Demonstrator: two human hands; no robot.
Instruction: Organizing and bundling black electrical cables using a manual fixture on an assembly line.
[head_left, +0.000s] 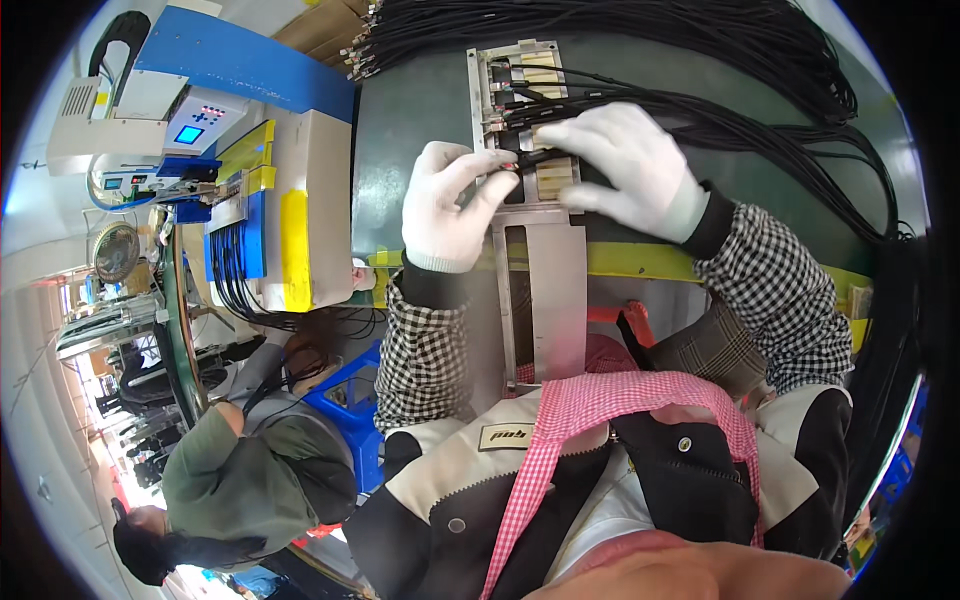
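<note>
White gloves cover both my hands. Thumb and forefinger of my left hand (448, 208) pinch the end of a black cable (540, 157) over a metal fixture (480, 110). My right hand (635, 165) hovers over the fixture's right side with its fingers apart. The cable passes under its fingertips; whether they touch it is hidden. Other black cables (640, 100) have their ends in the upper slots of the fixture, beside pale blocks (540, 75). A flat metal plate (556, 300) extends from the fixture toward me, past the table edge.
A thick bundle of black cables (620, 35) lies along the far side of the green table (410, 110). Yellow tape (630, 259) marks the near edge. At left stands a machine with a small screen (190, 134). A co-worker in a green top (235, 480) sits near a blue stool (350, 400).
</note>
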